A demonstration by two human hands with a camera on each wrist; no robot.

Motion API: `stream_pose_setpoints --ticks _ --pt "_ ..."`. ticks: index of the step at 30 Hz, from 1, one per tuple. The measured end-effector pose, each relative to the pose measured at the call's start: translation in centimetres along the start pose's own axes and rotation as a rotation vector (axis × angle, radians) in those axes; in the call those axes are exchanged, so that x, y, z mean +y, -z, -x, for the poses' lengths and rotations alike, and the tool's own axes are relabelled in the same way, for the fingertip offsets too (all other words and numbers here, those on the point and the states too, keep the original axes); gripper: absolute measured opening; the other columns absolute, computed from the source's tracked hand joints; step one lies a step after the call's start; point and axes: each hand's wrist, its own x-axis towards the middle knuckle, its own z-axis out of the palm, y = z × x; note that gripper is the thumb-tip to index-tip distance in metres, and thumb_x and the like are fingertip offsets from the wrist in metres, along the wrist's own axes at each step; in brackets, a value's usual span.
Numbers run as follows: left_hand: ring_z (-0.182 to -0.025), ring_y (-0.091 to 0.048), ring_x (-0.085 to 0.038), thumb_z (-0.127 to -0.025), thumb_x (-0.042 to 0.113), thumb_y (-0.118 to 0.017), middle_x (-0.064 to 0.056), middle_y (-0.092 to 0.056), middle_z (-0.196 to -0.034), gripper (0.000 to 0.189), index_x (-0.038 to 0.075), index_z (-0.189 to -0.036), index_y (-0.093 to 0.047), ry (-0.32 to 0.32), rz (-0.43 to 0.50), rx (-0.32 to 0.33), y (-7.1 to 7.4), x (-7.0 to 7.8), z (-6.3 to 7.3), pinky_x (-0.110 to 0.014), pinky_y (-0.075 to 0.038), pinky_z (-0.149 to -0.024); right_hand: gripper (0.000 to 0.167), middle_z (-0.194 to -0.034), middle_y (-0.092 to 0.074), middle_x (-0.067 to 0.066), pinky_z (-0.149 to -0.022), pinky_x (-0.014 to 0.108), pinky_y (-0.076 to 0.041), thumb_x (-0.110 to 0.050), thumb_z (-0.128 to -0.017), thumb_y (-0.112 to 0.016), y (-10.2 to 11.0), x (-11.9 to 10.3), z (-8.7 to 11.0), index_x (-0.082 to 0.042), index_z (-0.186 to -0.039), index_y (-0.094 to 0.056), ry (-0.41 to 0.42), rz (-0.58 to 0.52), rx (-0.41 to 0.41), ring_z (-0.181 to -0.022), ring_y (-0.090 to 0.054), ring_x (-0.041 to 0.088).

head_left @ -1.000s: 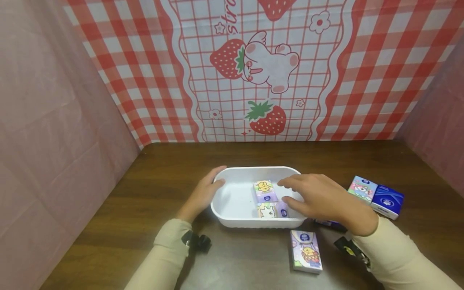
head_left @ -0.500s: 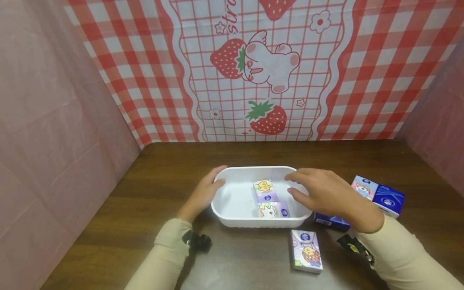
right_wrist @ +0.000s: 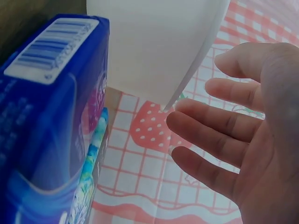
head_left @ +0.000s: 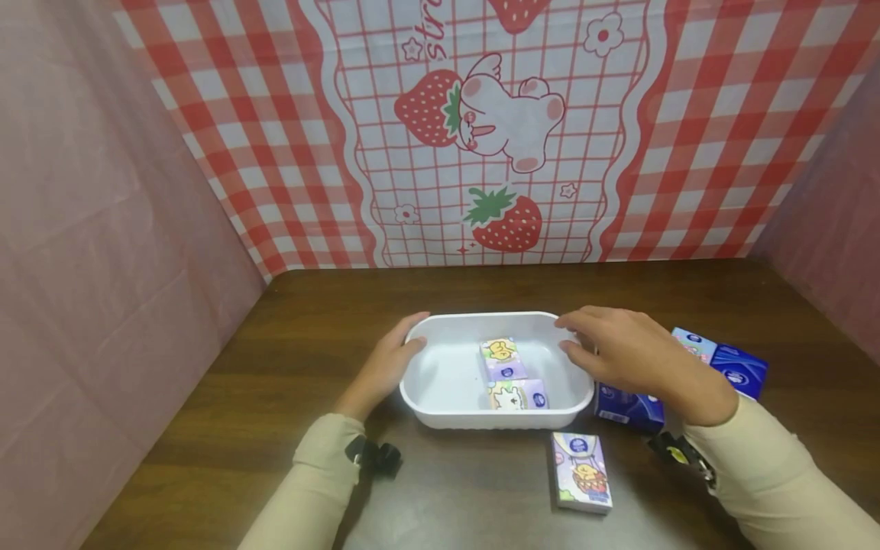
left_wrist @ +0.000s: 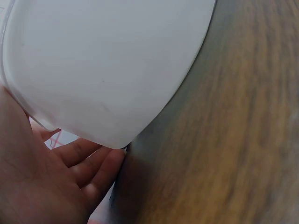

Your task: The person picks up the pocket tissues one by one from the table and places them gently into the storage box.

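My left hand (head_left: 385, 367) grips the left end of a white plastic basin (head_left: 447, 374), thumb over the rim. In the left wrist view its fingers (left_wrist: 100, 170) lie against the outer wall. Two purple-and-white tissue packs with cartoon prints lie inside: one (head_left: 502, 355) lengthwise, the other (head_left: 517, 396) crosswise in front of it. Over the basin's right rim hovers my right hand (head_left: 622, 355), holding nothing, its fingers (right_wrist: 210, 130) spread and loosely bent. Whether a fingertip touches the rim, I cannot tell.
A purple tissue pack (head_left: 582, 473) lies in front of the basin on the brown wooden table (head_left: 289, 435). Right of the basin are a dark blue pack (head_left: 629, 407), a light blue one (head_left: 693, 342) and another blue one (head_left: 741, 370). A checked strawberry cloth (head_left: 495, 153) hangs behind.
My right hand has drawn back from above the packs to the basin's right rim, uncovering more of the dark blue pack. My left hand stays in place on the basin.
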Motion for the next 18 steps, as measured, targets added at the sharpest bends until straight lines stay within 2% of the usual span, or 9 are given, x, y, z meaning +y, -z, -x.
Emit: stream_pose_setpoints --ticks 8,18 --pt "-0.134 -0.047 -0.029 -0.103 0.018 -0.051 -0.008 -0.050 -0.149 0.044 0.016 -0.148 -0.050 0.016 -0.007 0.001 0.0 -0.1 -0.2 -0.051 -0.036 -0.112 0.038 -0.108 -0.072 0.002 -0.078 0.045 -0.060 -0.030 -0.089 -0.075 0.1 0.7 0.0 -0.015 -0.124 -0.070 -0.016 -0.004 0.000 -0.096 -0.070 0.023" --pt "-0.135 -0.046 -0.028 -0.103 0.019 -0.052 -0.007 -0.049 -0.150 0.045 0.017 -0.148 -0.050 0.027 0.000 -0.003 -0.1 0.0 -0.1 -0.052 -0.035 -0.112 0.035 -0.107 -0.072 0.002 -0.081 0.049 -0.058 -0.028 -0.091 -0.074 0.1 1.5 0.1 -0.012 -0.122 -0.070 -0.034 -0.004 -0.024 -0.097 -0.069 0.023"
